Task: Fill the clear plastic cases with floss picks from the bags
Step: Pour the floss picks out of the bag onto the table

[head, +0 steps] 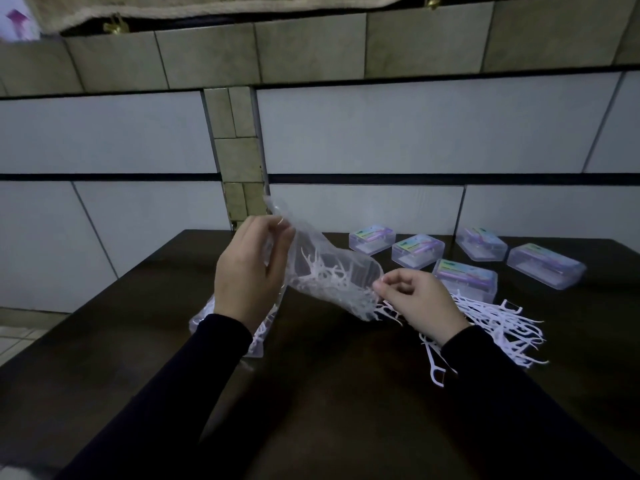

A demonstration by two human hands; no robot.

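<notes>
My left hand (247, 271) grips the upper end of a clear plastic bag (325, 271), held tilted above the dark table (329, 393) with its mouth pointing down to the right. White floss picks show inside it and at its mouth. My right hand (419, 303) pinches the bag's lower edge near the mouth. A pile of loose floss picks (498, 327) lies on the table under and to the right of my right hand. Several clear plastic cases (465, 282) with coloured labels stand behind it.
A second bag of floss picks (259, 336) lies on the table below my left wrist. A tiled wall (381, 140) rises right behind the table. The table's left edge runs diagonally, with floor tiles (14, 341) beyond it.
</notes>
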